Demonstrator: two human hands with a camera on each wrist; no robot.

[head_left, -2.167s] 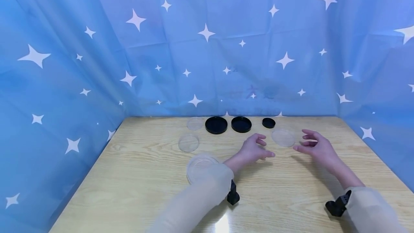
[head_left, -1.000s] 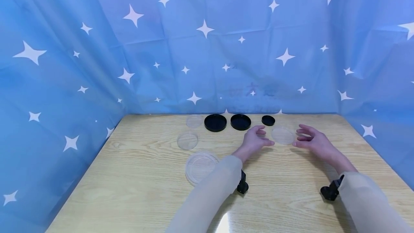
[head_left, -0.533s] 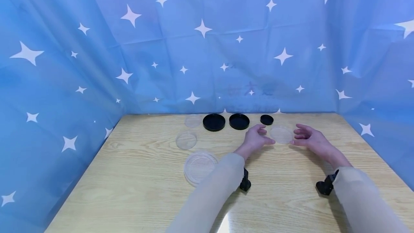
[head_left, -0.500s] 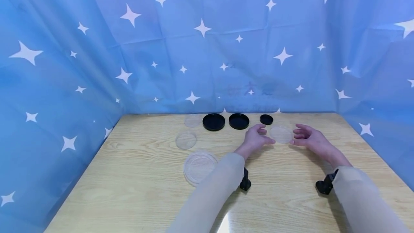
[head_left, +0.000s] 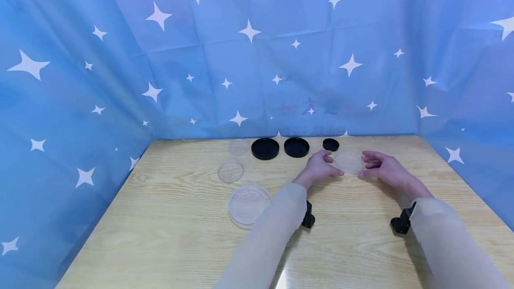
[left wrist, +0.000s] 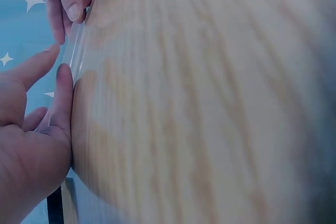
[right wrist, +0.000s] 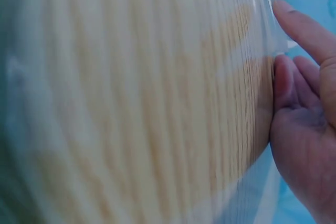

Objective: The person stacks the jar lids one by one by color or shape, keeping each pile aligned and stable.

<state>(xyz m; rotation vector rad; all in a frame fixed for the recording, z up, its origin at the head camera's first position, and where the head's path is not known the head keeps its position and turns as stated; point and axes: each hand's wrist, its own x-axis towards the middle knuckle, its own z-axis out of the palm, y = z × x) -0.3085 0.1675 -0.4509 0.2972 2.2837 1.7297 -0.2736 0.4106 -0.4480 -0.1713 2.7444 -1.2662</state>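
Observation:
A shallow clear round dish (head_left: pixel 348 163), like a petri dish, lies flat on the wooden table between my two hands. From its left side my left hand (head_left: pixel 319 167) reaches in, thumb and fingers spread, fingertips right at the rim. My right hand (head_left: pixel 384 169) mirrors this on the other side, its fingers loosely bent. In the left wrist view, the dish's clear side wall (left wrist: pixel 77 48) shows between the fingertips of both hands. The right wrist view has a thumb and fingertip of the right hand (right wrist: pixel 304 103) close against the clear wall.
Behind stand two black round dishes (head_left: pixel 265 148) and a smaller black one (head_left: pixel 331 144). To the left lie a large clear ridged disc (head_left: pixel 249 206), partly behind the left sleeve, and two smaller clear discs (head_left: pixel 230 171). A blue star-patterned curtain (head_left: pixel 249 66) borders the table.
Both hands have moved in from either side toward the clear dish, so the gap between them is narrower. The other dishes stay put while the head view shifts slightly.

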